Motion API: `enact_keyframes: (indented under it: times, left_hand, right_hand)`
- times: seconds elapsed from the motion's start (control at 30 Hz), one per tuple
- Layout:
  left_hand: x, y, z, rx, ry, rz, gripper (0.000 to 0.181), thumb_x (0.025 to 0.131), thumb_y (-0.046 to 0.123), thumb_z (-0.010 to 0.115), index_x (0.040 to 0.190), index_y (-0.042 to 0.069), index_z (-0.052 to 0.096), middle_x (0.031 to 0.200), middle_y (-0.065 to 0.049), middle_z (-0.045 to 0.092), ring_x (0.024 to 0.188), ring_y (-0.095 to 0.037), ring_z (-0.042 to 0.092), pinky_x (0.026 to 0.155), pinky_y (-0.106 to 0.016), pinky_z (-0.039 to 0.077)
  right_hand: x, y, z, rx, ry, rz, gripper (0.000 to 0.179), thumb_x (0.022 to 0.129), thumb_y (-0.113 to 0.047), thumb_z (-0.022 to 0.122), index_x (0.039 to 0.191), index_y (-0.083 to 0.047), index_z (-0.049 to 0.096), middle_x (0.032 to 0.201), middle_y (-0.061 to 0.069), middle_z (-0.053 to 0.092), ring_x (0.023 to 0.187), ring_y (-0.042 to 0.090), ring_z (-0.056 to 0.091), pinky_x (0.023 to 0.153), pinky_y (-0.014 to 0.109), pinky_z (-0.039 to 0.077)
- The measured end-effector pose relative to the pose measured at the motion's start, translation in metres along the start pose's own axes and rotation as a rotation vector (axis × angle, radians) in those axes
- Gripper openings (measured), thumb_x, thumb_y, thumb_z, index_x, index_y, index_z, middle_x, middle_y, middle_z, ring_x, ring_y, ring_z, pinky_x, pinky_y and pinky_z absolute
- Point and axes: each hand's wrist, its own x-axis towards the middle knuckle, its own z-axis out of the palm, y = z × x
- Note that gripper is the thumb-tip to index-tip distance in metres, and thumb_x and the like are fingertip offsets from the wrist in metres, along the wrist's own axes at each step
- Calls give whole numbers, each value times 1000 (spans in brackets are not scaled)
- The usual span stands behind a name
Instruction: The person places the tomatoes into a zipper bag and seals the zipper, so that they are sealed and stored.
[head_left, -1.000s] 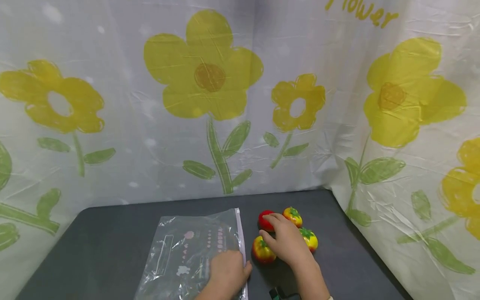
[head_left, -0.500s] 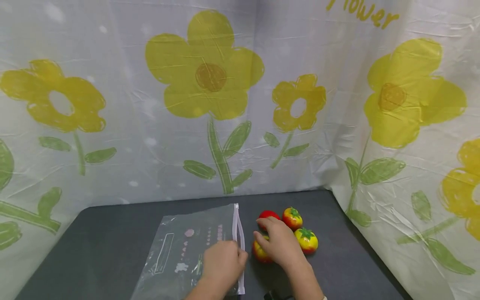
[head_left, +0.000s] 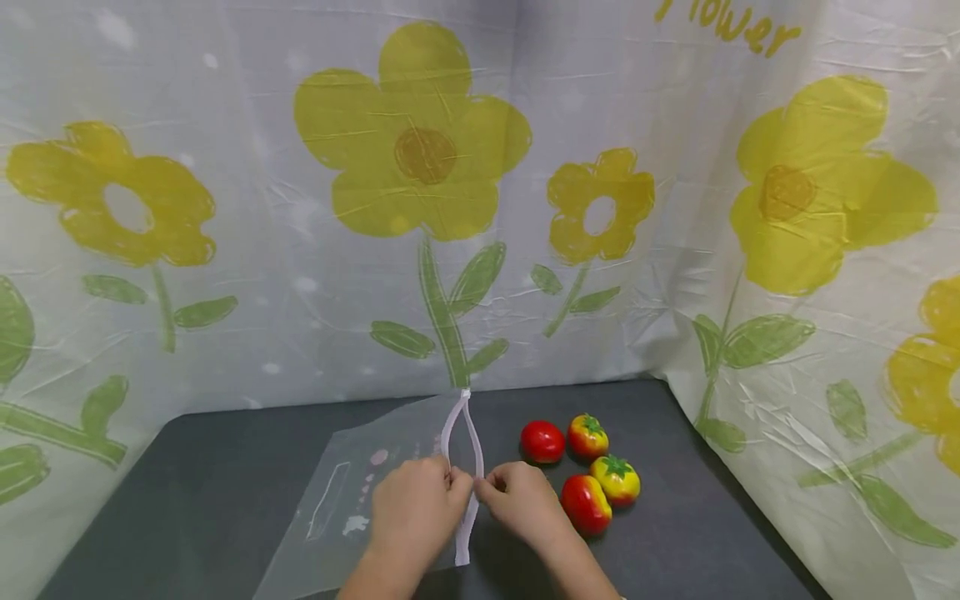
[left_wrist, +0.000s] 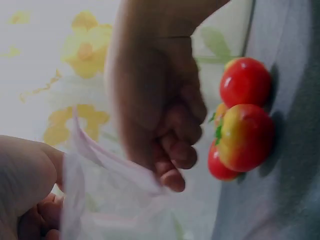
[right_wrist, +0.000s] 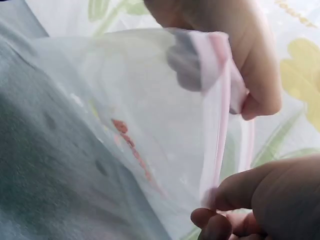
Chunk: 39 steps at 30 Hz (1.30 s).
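Observation:
A clear zip bag (head_left: 352,492) with printed pink and white marks lies partly raised from the dark table, its white zip mouth (head_left: 480,446) spread apart. My left hand (head_left: 416,508) pinches the left edge of that mouth. Opposite it, my right hand (head_left: 525,504) pinches the right edge between thumb and forefinger. The right wrist view shows the bag's pinkish zip strip (right_wrist: 220,130) stretched between both hands. Just right of my right hand sit several shiny tomato-like fruits: a red one (head_left: 542,442), and red-and-yellow ones with green leafy tops, such as this one (head_left: 587,505).
The dark table (head_left: 217,500) extends to the left of the bag and in front of the fruits. Behind it and along the right side hangs a pale curtain (head_left: 247,167) printed with yellow flowers.
My right hand has left the fruits and moved left and down to the bag's edge. The bag mouth has parted and lifted. My left hand has shifted slightly left and up.

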Motion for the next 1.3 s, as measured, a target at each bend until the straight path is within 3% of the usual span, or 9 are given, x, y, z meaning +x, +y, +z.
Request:
enact_keyframes:
  times: [0.17,0.33,0.57,0.87,1.07,1.2,1.3]
  left_hand:
    - [3,-6,-14,11,15,-25,41,83,18,61,52,21,32,53,11,23,50,-9,23,44,-30,20]
    - [6,-14,-32,-12,34,-76,42,81,18,61,52,21,32,52,11,23,50,-11,23,44,-30,19]
    - [10,-22,-49,-47,-47,-165,40,84,20,58,53,21,33,53,9,23,53,-11,19,47,-29,17]
    - [8,-17,-45,-78,-92,-137,39,82,21,62,51,20,37,49,11,29,49,-10,25,46,-30,20]
    - [8,-15,-41,-76,-95,-146,35,79,19,59,52,20,37,52,9,29,51,-10,26,47,-30,20]
    - [9,-16,-40,-65,-96,-154,33,78,19,58,52,20,37,53,9,30,52,-11,27,47,-30,20]
    - [10,-16,-40,-64,-95,-150,32,77,19,57,51,21,37,53,9,29,52,-11,26,46,-30,19]
  right_hand:
    - [-3,1,5,-31,4,46,33,83,-24,68,53,-16,55,47,-10,40,46,9,38,44,25,29]
    - [-6,-1,1,-70,-12,125,38,82,-23,68,50,-15,50,45,-7,38,44,12,36,45,26,27]
    - [-8,-2,-9,-87,-33,180,39,82,-21,68,50,-14,47,45,-5,37,41,13,32,45,27,25]
    - [-7,-3,-15,-77,-15,146,43,89,-26,69,52,-14,52,47,-5,37,44,13,36,46,27,29]
    - [-7,-6,-28,-126,76,135,26,93,-33,71,75,-14,72,60,-5,54,59,15,50,58,32,43]
    - [-6,0,-44,-197,161,134,13,92,-27,73,88,-15,75,74,-7,64,66,14,54,66,35,47]
    - [-6,6,-56,-216,169,159,8,91,-22,74,94,-15,75,84,-6,68,71,14,57,70,38,50]
